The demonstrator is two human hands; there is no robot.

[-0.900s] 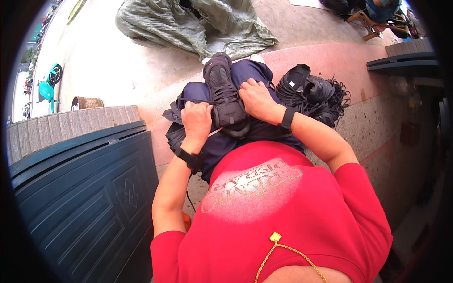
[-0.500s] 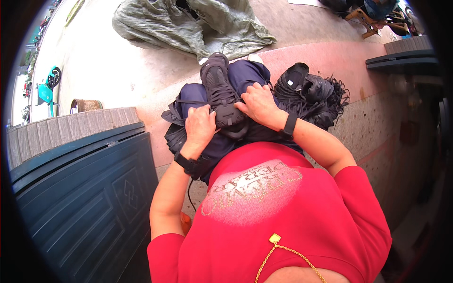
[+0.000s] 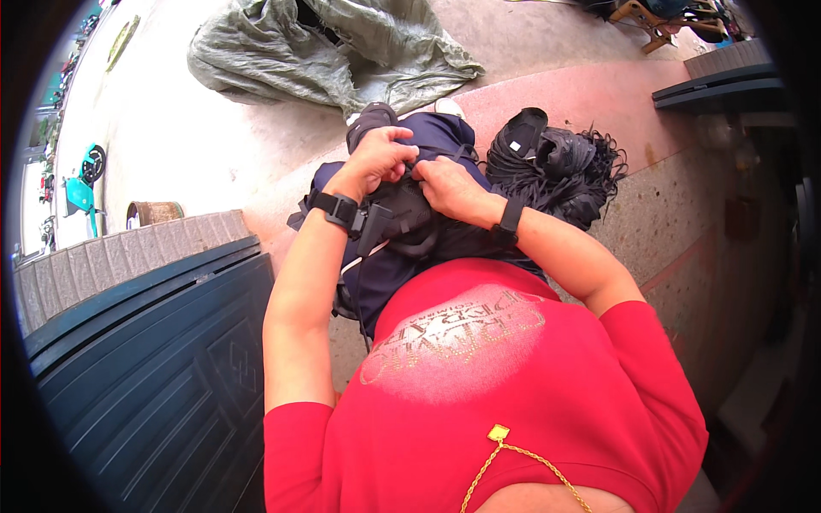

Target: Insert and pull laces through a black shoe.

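Observation:
A black lace-up shoe rests across my lap on dark blue trousers, its toe pointing away from me. My left hand is over the middle of the shoe, one finger stretched out and the others curled in. What those curled fingers hold is hidden. Close beside it on the right, my right hand pinches at the laces with thumb and forefinger, and the dark lace hardly shows. Both wrists wear black straps, and a small black box hangs at the left one.
A pile of black shoe pieces with loose laces lies right of my legs. Ahead spreads a grey-green woven sheet. Dark blue door panels stand at left, another at far right. A round brown container sits beyond the left wall.
Both hands have left the shoe's near end for its laces. My left hand went forward and now covers its middle; my right hand shifted slightly left and closed at the laces.

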